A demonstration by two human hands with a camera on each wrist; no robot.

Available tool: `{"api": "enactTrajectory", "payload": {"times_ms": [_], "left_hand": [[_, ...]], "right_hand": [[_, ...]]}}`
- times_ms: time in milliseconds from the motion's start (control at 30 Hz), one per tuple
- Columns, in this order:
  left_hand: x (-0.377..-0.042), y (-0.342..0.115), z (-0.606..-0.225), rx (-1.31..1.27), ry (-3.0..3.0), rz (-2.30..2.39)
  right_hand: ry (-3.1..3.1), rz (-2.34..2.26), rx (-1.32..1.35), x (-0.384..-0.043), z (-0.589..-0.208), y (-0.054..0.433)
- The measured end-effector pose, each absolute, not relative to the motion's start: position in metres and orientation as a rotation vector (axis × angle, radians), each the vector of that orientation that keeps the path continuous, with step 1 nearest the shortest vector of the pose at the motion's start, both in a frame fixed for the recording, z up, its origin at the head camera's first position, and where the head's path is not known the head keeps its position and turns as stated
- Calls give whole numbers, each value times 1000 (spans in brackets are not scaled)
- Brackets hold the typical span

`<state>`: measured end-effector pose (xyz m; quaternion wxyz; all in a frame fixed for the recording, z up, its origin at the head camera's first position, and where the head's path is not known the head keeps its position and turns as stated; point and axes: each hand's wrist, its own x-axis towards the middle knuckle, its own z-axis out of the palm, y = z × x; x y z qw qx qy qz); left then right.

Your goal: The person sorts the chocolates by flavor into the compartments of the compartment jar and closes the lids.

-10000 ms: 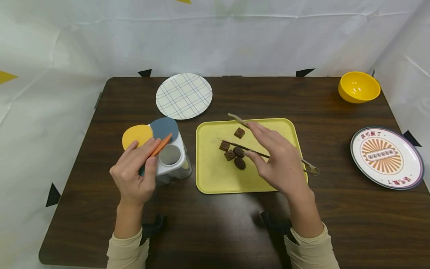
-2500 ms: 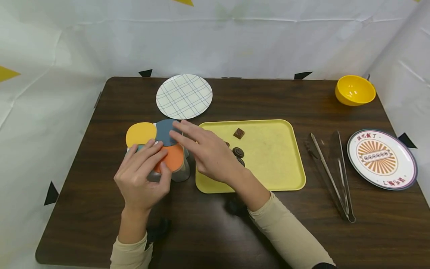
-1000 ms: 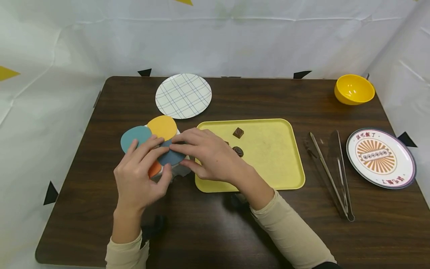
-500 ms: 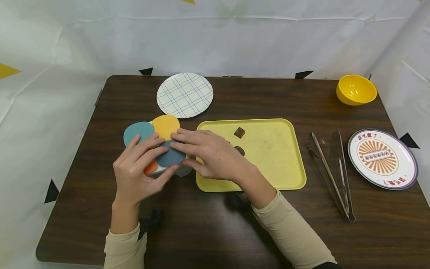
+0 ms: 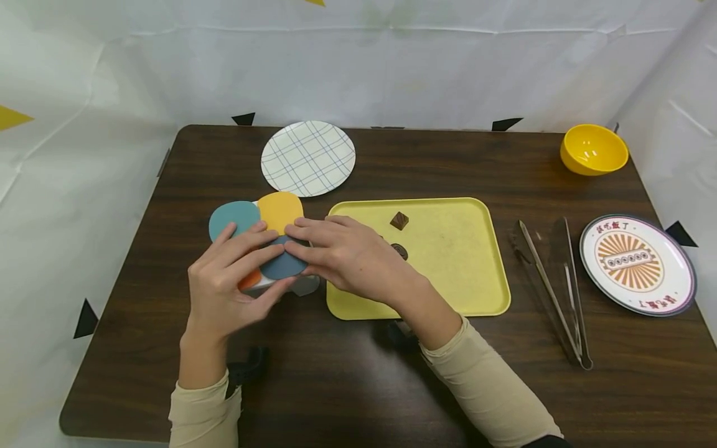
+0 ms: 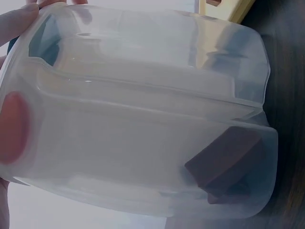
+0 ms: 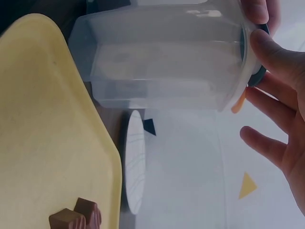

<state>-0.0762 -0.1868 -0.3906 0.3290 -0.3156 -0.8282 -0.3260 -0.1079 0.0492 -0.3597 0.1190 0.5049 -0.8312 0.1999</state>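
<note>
Head view: left hand (image 5: 231,274) curled round container (image 5: 306,286), right hand (image 5: 355,258), fingers outstretched, on blue lid (image 5: 284,264)

Through the head camera I saw a dark table (image 5: 336,379): checked plate (image 5: 308,158) upper centre-left, lidded container (image 5: 274,218) below it, yellow tray (image 5: 448,267) mid-frame, tongs (image 5: 551,295), printed plate (image 5: 637,264) and bowl (image 5: 594,152) at right.

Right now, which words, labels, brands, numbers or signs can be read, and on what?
"吃飯了", seemingly: top of the printed plate; the character before it is unclear.
Plate's central band and lower red characters: too small to read.
Lidded container: no readable text.
</note>
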Motion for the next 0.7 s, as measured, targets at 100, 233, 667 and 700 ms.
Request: {"api": "enactTrajectory", "payload": {"times_ms": [100,233,667,700], "left_hand": [[-76,-186,-390,-830,-2172,-863],[-76,-185,-391,-829,-2158,-878],[-78,-185,-393,-839,-2110,-881],[-78,-185,-393,-839,-2108,-881]], "right_hand": [[-2428,576,1480,-108,-360,49],[-2418,564,1488,-109,-360,49],[-2421,496,1503,-110,-361,48],[-2422,479,1508,-110,-360,48]]}}
